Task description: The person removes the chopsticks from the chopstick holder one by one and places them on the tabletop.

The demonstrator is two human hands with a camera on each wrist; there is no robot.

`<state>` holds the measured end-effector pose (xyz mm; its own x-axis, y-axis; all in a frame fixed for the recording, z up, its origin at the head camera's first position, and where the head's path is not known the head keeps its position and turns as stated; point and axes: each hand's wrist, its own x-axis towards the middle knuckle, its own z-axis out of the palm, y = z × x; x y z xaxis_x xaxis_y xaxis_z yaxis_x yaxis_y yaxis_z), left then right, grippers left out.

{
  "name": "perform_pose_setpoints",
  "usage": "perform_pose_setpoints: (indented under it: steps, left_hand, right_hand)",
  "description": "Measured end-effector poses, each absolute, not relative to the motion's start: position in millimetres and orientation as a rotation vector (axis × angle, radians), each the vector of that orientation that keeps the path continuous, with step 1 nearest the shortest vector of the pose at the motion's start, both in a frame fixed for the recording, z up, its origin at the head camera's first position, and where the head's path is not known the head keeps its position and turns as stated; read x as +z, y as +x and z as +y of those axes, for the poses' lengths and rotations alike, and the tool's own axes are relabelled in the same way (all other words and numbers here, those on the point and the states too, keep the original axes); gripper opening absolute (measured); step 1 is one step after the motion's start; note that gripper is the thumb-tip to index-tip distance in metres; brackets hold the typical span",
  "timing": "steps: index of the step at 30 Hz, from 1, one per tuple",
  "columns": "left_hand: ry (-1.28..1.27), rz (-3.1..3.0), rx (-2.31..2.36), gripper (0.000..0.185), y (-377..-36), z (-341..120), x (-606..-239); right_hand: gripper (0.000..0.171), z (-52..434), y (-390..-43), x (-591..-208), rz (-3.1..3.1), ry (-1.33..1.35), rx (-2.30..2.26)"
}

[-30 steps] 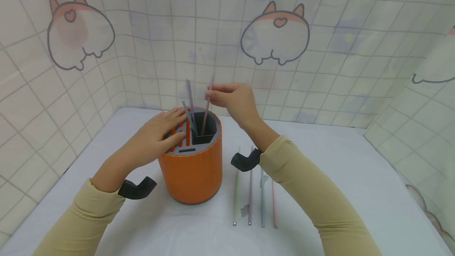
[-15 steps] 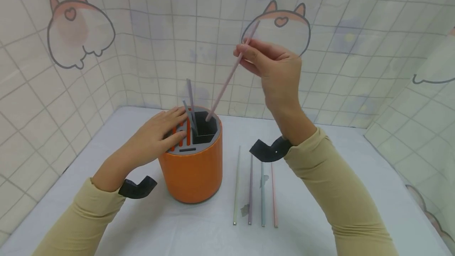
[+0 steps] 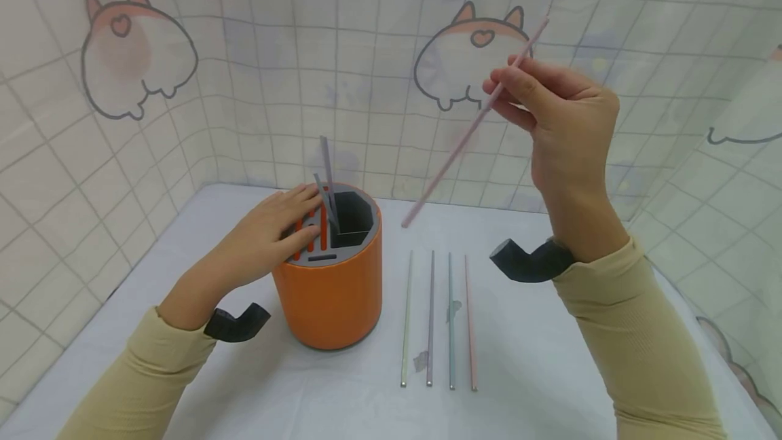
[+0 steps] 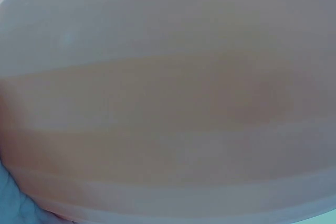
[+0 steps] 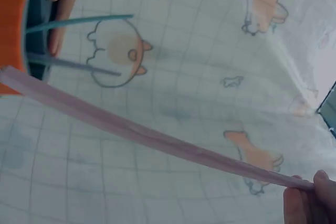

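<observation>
Right hand (image 3: 565, 121) pinches a pink straw (image 3: 464, 138) between thumb and fingertips near its upper end, held in the air well above the white table (image 3: 580, 331) and to the right of the orange holder (image 3: 330, 290). The straw slants: upper tip up and right past the fingers, lower tip down and left, clear of the holder rim and above the far ends of the four straws (image 3: 436, 321) that lie side by side on the table. My read: thin, rigid-looking tube, very light, smooth, so likely slippery and easy to pivot in a two-point pinch; it runs dead straight along its free length in the right wrist view (image 5: 152, 135), so no sag. A pinch this near one end gives poor control of the far tip; a grip nearer the middle would steady it, and squeezing hard could kink it if it is plastic. Right forearm is raised, wrist cocked, back of the hand toward the camera. Left hand (image 3: 269, 240) lies flat on the holder's grey slotted top (image 3: 342, 253) with fingers extended, pressing it and gripping nothing; two grey straws (image 3: 326, 178) stand in the holder just beside its fingertips. Left wrist view is a blur, nothing readable there.
</observation>
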<state>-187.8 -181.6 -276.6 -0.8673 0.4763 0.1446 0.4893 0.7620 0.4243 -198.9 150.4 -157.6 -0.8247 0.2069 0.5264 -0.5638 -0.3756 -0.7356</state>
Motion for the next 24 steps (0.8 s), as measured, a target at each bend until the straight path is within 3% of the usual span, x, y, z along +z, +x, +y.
perform_pose_setpoints:
  steps: [14,24]
  left_hand:
    - [-0.803,-2.924,-0.734,0.060,-187,-183,-276]
    - [-0.802,-2.914,-0.717,0.060,-186,-184,-276]
  right_hand:
    - [0.006,218,-218,-256,-2.164,0.145,2.276]
    - [0.012,237,-225,-308,-2.478,0.008,2.206]
